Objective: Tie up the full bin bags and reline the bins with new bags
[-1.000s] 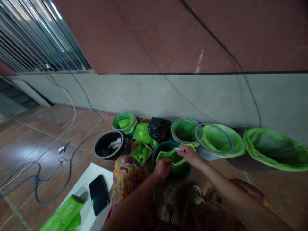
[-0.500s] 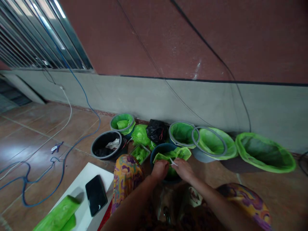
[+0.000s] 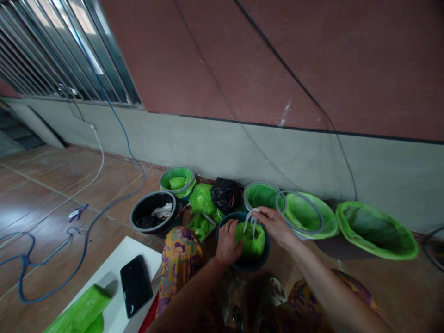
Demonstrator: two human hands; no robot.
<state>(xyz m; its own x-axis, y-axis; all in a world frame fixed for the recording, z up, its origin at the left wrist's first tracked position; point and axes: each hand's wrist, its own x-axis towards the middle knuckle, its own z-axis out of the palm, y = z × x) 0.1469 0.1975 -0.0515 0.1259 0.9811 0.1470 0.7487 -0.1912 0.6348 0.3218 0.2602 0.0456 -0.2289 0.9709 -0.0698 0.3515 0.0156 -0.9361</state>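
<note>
A dark blue bin (image 3: 247, 267) stands on the floor between my knees. In it is a green plastic bag (image 3: 255, 245), gathered inward, with a white drawstring (image 3: 250, 219) looped up from its top. My right hand (image 3: 275, 225) pinches that drawstring above the bin's right side. With fingers extended, my left hand (image 3: 229, 243) rests against the left side of the green bag, at the bin's rim.
Along the wall are several green-lined bins (image 3: 263, 196), a black-lined bin (image 3: 152, 210), a black bag (image 3: 225, 193) and a small tray (image 3: 203, 226) of green plastic. A white surface (image 3: 120, 263) bears a phone (image 3: 136, 286) and a green roll (image 3: 81, 310). Blue cable (image 3: 92, 236) lies leftward.
My right hand has lifted the drawstring up and to the right. My left hand has opened from a fist and lies against the bag, whose mouth has drawn in from the bin's rim.
</note>
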